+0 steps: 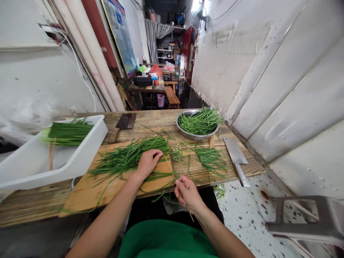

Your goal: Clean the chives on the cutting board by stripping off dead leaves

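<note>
My right hand point(187, 193) is closed around a thin bamboo skewer point(168, 163), which slants from near my left fingers down past my right palm. A few chives point(158, 176) lie across the skewer just above my right fingers. My left hand point(149, 163) has its fingers pinched together at the edge of a large pile of chives point(129, 154); what is in the pinch cannot be made out. That pile rests on a wooden cutting board point(88, 193). Right of the board, a smaller bundle of chives point(211, 159) lies on the table.
A metal bowl of chives point(197, 136) stands at the back right, with a cleaver point(236, 154) near the table's right edge. At left are a white tray point(88, 154) holding chives and a dark-bladed cleaver point(126, 122). A grey stool point(306, 218) stands at lower right.
</note>
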`<action>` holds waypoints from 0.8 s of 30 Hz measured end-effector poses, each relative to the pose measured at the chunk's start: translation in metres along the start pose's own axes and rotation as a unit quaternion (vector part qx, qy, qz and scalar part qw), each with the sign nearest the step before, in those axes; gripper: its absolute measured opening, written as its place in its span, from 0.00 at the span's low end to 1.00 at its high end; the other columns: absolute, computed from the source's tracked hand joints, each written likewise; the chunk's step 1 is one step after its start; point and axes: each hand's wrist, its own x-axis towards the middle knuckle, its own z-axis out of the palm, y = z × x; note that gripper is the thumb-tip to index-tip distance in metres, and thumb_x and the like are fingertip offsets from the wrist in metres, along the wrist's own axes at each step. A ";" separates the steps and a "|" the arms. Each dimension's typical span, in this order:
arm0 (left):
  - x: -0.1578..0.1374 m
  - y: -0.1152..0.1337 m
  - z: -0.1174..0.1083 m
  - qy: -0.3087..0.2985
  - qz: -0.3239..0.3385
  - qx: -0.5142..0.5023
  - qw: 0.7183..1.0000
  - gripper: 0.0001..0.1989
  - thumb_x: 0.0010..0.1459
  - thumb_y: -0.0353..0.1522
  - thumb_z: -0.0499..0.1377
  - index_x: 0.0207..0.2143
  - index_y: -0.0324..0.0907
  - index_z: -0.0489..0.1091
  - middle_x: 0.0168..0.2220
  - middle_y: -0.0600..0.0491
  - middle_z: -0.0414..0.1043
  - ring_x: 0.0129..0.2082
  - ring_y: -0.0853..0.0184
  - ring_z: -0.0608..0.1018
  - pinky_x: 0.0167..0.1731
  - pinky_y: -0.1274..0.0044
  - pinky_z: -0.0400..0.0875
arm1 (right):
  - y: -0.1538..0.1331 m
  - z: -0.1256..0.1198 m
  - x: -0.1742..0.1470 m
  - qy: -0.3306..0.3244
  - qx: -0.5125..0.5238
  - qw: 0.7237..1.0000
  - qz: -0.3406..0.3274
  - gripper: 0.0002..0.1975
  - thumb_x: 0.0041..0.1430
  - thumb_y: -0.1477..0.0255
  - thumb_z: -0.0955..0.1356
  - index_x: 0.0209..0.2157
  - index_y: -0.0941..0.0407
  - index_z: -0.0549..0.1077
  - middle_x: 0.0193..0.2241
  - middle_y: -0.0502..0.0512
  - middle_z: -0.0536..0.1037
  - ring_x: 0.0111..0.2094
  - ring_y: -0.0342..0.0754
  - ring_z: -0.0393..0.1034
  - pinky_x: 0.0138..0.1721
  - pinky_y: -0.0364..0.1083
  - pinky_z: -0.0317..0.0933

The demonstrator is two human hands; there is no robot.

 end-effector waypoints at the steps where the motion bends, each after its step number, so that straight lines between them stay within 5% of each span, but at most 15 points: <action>1: 0.000 0.000 0.000 0.000 0.001 0.000 1.000 0.13 0.55 0.37 0.50 0.30 0.42 0.73 0.32 0.52 0.75 0.33 0.65 0.74 0.38 0.75 0.65 | 0.000 0.000 0.000 0.000 0.001 1.000 -0.001 0.19 0.46 0.57 0.68 0.25 0.54 0.57 0.08 0.38 0.65 0.03 0.32 0.42 0.04 0.32 0.36; 8: -0.002 0.008 -0.003 -0.026 0.070 0.003 0.997 0.12 0.55 0.37 0.52 0.31 0.43 0.73 0.33 0.52 0.75 0.36 0.66 0.73 0.42 0.73 0.62 | -0.001 0.001 0.004 0.001 0.013 1.000 -0.008 0.18 0.46 0.57 0.68 0.26 0.54 0.58 0.09 0.38 0.66 0.03 0.32 0.43 0.04 0.32 0.36; 15: -0.006 0.027 -0.010 -0.187 0.173 -0.038 0.966 0.12 0.55 0.38 0.53 0.27 0.43 0.73 0.31 0.52 0.74 0.33 0.68 0.72 0.41 0.75 0.61 | -0.003 0.003 0.010 0.003 0.044 0.999 -0.022 0.17 0.46 0.59 0.68 0.26 0.55 0.59 0.10 0.38 0.66 0.03 0.32 0.43 0.04 0.32 0.37; 21: -0.004 0.014 -0.010 0.025 0.063 0.085 0.994 0.13 0.56 0.38 0.51 0.30 0.43 0.73 0.32 0.51 0.73 0.35 0.65 0.71 0.41 0.71 0.58 | -0.002 0.002 0.008 0.014 0.040 0.999 -0.025 0.17 0.47 0.58 0.68 0.26 0.55 0.59 0.10 0.39 0.66 0.04 0.31 0.43 0.04 0.32 0.37; 24: -0.003 0.005 -0.008 0.030 0.045 0.147 0.988 0.11 0.55 0.37 0.53 0.31 0.43 0.73 0.32 0.50 0.73 0.36 0.62 0.70 0.40 0.69 0.57 | -0.001 0.002 0.006 0.023 0.041 0.999 -0.026 0.18 0.46 0.58 0.68 0.26 0.55 0.59 0.10 0.39 0.66 0.04 0.31 0.42 0.04 0.32 0.36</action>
